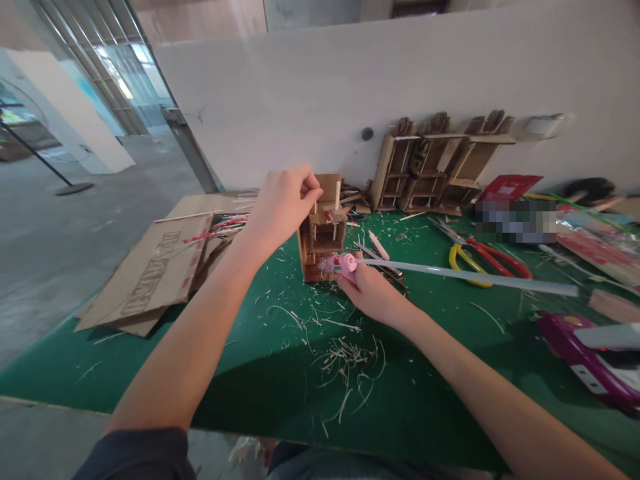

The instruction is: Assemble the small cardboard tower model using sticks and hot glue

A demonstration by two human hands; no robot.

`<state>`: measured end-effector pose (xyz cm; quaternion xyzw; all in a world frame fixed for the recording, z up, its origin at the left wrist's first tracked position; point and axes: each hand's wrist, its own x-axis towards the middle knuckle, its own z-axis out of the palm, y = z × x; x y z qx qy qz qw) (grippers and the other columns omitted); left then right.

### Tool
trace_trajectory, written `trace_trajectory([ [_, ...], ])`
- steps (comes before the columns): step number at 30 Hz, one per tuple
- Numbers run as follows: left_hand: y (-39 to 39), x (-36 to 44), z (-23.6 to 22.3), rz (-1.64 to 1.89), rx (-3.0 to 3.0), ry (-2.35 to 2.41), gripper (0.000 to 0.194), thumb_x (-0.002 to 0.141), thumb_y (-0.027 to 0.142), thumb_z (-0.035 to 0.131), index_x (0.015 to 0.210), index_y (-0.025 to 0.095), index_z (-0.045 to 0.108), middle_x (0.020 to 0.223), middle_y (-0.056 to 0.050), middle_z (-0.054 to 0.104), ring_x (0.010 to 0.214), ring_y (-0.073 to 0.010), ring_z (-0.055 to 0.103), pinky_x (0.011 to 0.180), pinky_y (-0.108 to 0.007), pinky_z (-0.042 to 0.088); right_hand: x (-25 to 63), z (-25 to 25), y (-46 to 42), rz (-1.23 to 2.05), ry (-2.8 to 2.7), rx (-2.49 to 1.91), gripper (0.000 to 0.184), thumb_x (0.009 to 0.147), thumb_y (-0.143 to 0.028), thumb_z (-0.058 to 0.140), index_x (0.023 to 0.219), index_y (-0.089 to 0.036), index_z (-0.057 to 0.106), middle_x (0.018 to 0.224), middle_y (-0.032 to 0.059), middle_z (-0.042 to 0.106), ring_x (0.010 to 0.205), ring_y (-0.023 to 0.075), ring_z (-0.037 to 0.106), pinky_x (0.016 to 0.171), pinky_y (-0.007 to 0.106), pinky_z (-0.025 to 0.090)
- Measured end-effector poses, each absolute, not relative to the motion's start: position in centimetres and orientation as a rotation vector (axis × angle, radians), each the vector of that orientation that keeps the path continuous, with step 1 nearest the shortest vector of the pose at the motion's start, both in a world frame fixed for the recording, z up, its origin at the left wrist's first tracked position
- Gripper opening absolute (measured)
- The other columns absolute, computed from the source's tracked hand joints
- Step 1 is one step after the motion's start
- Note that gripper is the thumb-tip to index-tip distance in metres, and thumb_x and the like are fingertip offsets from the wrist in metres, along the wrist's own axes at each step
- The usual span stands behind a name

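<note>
My right hand (373,291) is wrapped round a small pink glue gun (346,265), with a long translucent glue stick (465,274) jutting out of its back to the right. The gun's nozzle points left, into the lower part of a small cardboard model (327,237) with open compartments. Above the model's top left, my left hand (293,197) is closed in a pinch on a thin wooden stick (315,208), mostly hidden by the fingers. Another pale stick (337,195) stands upright at the model's top right.
Against the wall lean three similar cardboard models (433,170). Scissors (453,233) with red and yellow handles and a purple device (583,357) lie to the right. Flat cardboard (165,273) lies left. Thin shavings (347,357) litter the green table (240,393).
</note>
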<state>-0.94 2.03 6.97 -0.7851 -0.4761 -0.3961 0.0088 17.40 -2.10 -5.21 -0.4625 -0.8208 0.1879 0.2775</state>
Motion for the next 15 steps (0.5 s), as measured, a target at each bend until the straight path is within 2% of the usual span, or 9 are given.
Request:
trace_trajectory([
  [10,1.85,-0.87,7.07,-1.218,-2.444,-1.486,0.006,0.084,0.018,0.058,0.08,0.019,0.062,0.08,-0.002,0.071,0.072,-0.0143,0.063,0.071,-0.028,0.046,17.0,-4.99,-2.38,0.506,-2.22,-1.251,0.026,0.091,-0.032,0.038,0.103,-0.016,0.055,0.102,0.0162,0.058,0.076,0.0207,0.058,0.072,0.035,0.043],
  [15,2.07,-0.96,6.94,-1.235,-2.435,-1.46,0.006,0.083,0.019,0.058,0.08,0.019,0.062,0.08,-0.001,0.071,0.073,-0.014,0.064,0.071,-0.028,0.046,16.79,-5.65,-2.25,0.519,-2.184,-1.318,0.029,0.09,-0.034,0.039,0.106,-0.014,0.051,0.096,0.0151,0.059,0.076,0.0216,0.059,0.067,0.034,0.043],
])
